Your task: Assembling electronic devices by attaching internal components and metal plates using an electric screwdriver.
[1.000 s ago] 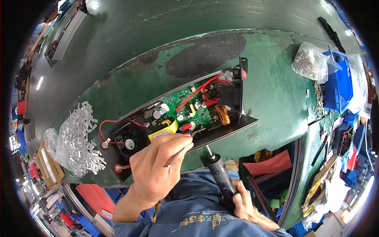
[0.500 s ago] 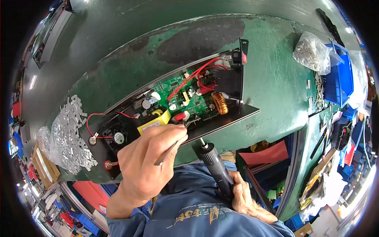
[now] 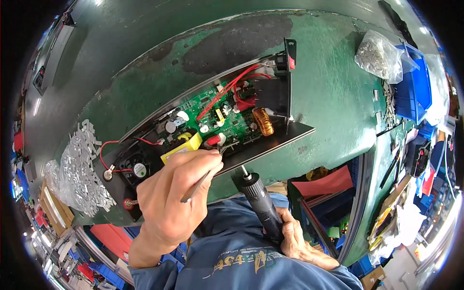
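Note:
My left hand (image 3: 171, 198) is closed over the near side of an open black metal case (image 3: 261, 151). Its fingers pinch a thin flat grey metal piece (image 3: 194, 189), whose far end I cannot make out. Inside the case lies a green circuit board (image 3: 237, 126) with a copper-wound coil (image 3: 263, 122), a yellow transformer (image 3: 182, 149) and red wires (image 3: 227, 92). My right hand (image 3: 292, 237) grips a black electric screwdriver (image 3: 261, 203) from below. The screwdriver's bit points up at the case's near edge; whether it touches is unclear.
Left of the case, many small silver metal pieces (image 3: 87, 169) spill from a clear bag. A bag of small metal parts (image 3: 379, 57) and a blue bin (image 3: 411, 89) stand at the right. Below the bench edge is an open drawer with a red sheet (image 3: 324, 186).
The whole scene has shifted slightly left and up in the picture, case and hands together. Both hands keep their hold, and little else differs.

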`<action>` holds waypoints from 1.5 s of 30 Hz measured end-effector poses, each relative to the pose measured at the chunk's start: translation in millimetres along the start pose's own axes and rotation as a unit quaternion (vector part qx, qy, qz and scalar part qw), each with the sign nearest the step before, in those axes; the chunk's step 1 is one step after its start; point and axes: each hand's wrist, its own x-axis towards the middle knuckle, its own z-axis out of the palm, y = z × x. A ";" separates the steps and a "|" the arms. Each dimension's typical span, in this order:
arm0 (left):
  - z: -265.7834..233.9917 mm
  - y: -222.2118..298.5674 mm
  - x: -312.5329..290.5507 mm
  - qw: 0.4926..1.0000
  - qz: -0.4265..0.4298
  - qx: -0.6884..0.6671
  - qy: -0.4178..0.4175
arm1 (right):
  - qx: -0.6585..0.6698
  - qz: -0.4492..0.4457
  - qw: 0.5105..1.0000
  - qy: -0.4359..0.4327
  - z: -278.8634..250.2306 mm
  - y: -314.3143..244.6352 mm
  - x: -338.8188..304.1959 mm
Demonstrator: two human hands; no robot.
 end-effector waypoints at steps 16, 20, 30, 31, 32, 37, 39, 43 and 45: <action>-3.4 4.4 -0.1 0.999 -0.021 -0.015 -0.027 | 0.242 0.084 0.966 -0.032 2.1 -4.0 4.6; -6.6 5.7 -0.4 0.999 -0.023 -0.027 -0.030 | 0.275 0.053 0.958 -0.054 -0.9 7.2 1.7; -31.2 18.9 5.2 0.991 -0.011 -0.100 0.090 | 0.176 0.091 0.978 -0.073 -9.4 -6.9 0.2; -31.1 18.8 4.5 0.995 -0.020 -0.079 0.065 | 0.171 0.082 0.979 -0.068 -8.0 -8.0 0.3; -35.3 19.9 9.3 0.999 0.022 0.040 -0.023 | 0.170 0.083 0.980 -0.066 -8.2 -7.0 -0.7; -17.1 17.6 21.1 0.972 0.009 0.163 -0.170 | 0.215 0.088 0.970 -0.078 -5.8 -6.2 0.1; -12.4 13.1 20.4 0.960 0.059 0.209 -0.177 | 0.209 0.076 0.970 -0.100 -7.2 -2.0 2.9; -7.6 8.8 17.8 0.970 0.036 0.166 -0.173 | 0.252 0.132 0.950 -0.126 -6.5 0.3 10.4; -6.9 9.8 18.6 0.973 0.026 0.152 -0.174 | 0.256 0.131 0.949 -0.132 -8.4 -1.9 12.7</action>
